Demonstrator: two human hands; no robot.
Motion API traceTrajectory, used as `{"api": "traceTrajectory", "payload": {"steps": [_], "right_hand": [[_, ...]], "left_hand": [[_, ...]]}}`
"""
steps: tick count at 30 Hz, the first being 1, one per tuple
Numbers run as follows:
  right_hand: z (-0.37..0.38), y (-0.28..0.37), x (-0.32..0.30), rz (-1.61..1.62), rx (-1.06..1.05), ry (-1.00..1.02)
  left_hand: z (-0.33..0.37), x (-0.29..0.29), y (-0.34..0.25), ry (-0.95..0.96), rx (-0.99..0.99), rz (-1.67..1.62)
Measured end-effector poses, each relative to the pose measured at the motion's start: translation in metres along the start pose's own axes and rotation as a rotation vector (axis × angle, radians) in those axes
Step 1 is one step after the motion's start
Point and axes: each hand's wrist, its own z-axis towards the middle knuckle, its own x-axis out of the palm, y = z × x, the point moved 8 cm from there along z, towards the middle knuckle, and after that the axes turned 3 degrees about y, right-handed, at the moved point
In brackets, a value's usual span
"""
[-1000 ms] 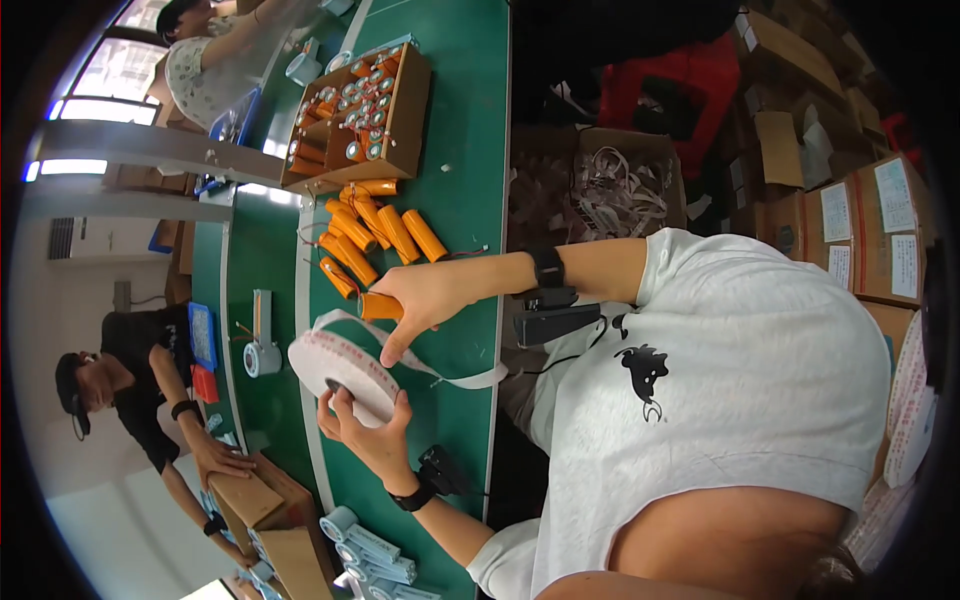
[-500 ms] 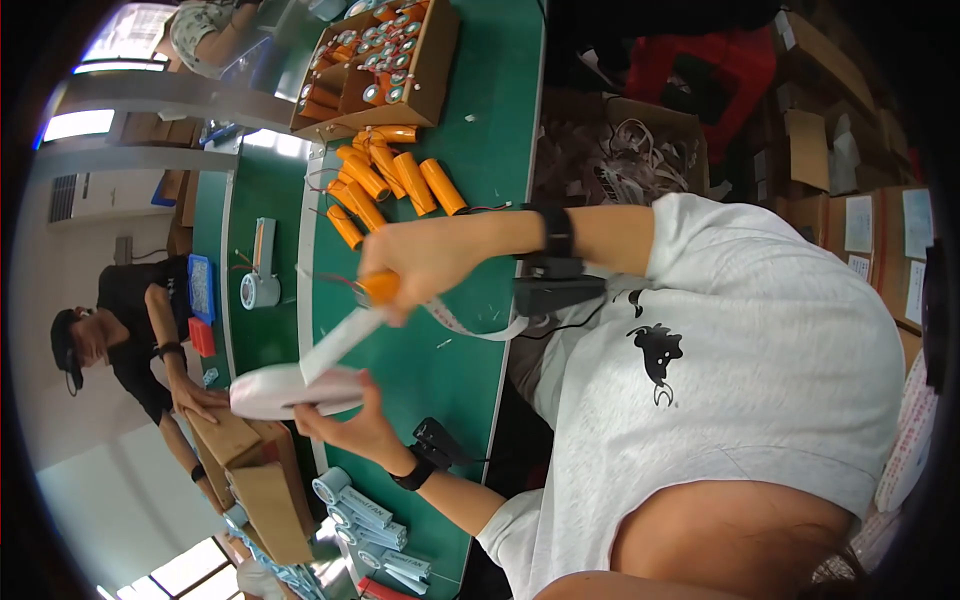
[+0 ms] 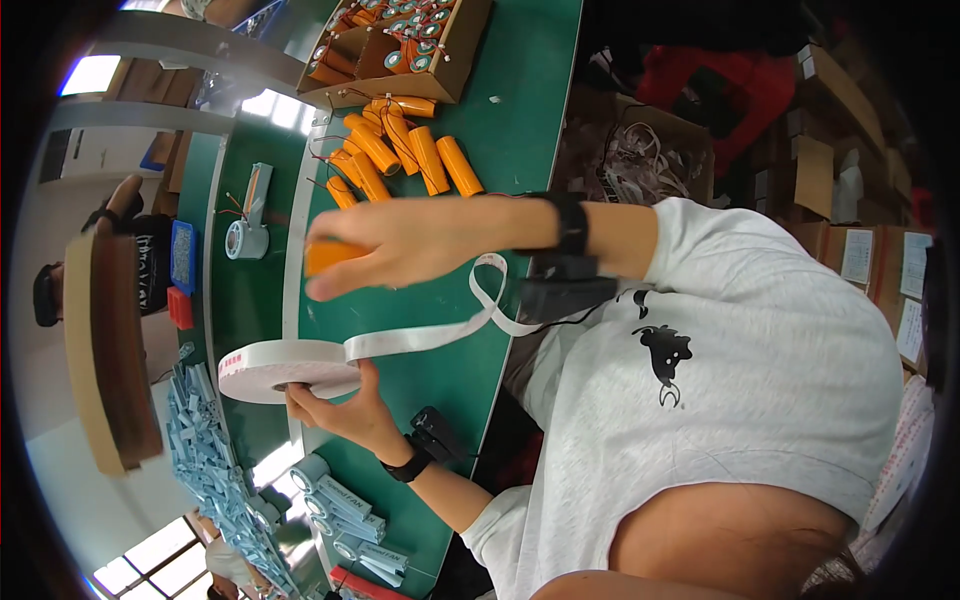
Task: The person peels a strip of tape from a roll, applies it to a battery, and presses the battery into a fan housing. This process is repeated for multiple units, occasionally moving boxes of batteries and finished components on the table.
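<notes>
The right hand [image 3: 400, 240] is closing around one orange cylindrical cell [image 3: 330, 257], with the thumb along one side and the fingers over the other, so that only part of the cell is showing. The hand is blurring, and the end of the cell is not coming out clearly. It is hovering over the green table [image 3: 430, 385].

The left hand [image 3: 345, 415] is gripping a roll of white tape [image 3: 300, 353] near the right hand, a gap showing between roll and cell. The left thumb is resting by the rim, and the fingers are reaching toward the dark core. The roll is lying thick and flat-sided in the grip, carrying red markings around its edge and tilting so that its rim is facing up. From beside the left thumb a pale strip [image 3: 420, 337] is running toward the person's body, twisting into a loop just below the right wrist.

Just to the right of the right hand, more orange cells [image 3: 427, 160] are lying in a loose heap, thin dark and red wires trailing from them. Beyond these, a cardboard box [image 3: 472, 45] is holding wired cells on end. To the left of the left hand, light-blue fans [image 3: 345, 515] are lying in a stack.
</notes>
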Motion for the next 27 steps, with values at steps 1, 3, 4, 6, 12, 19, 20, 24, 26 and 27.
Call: {"api": "traceTrajectory", "payload": {"steps": [1, 3, 4, 6, 12, 19, 20, 24, 26, 27], "right_hand": [[0.007, 0.001, 0.01, 0.198, 0.042, 0.006], [0.022, 0.011, 0.018, 0.169, -0.062, -0.035], [0.028, 0.018, 0.021, 0.139, -0.163, -0.079], [0.034, 0.017, 0.023, 0.096, -0.251, -0.14], [0.048, -0.001, 0.041, -0.039, -0.16, -0.189], [0.054, -0.023, 0.025, 0.781, -0.163, -0.46], [0.056, -0.032, 0.028, 0.95, -0.088, -0.455], [0.046, -0.044, 0.022, 1.189, -0.013, -0.532], [0.047, -0.05, 0.028, 1.234, 0.004, -0.546], [0.047, -0.051, 0.028, 1.253, -0.039, -0.582]], "left_hand": [[-0.002, -0.001, -0.005, -0.017, 0.049, 0.055], [-0.004, -0.005, -0.012, -0.039, 0.098, 0.12], [-0.005, -0.009, -0.014, -0.049, 0.099, 0.14], [-0.004, 0.0, -0.014, -0.055, 0.11, 0.15], [-0.007, 0.007, -0.026, 0.005, 0.208, 0.256], [-0.009, 0.01, -0.036, -0.015, 0.131, 0.173], [-0.009, 0.01, -0.037, -0.001, 0.138, 0.157], [-0.004, 0.012, -0.046, 0.018, 0.22, 0.136], [-0.003, 0.008, -0.05, -0.002, 0.331, 0.195], [-0.004, 0.005, -0.047, -0.01, 0.316, 0.208]]}}
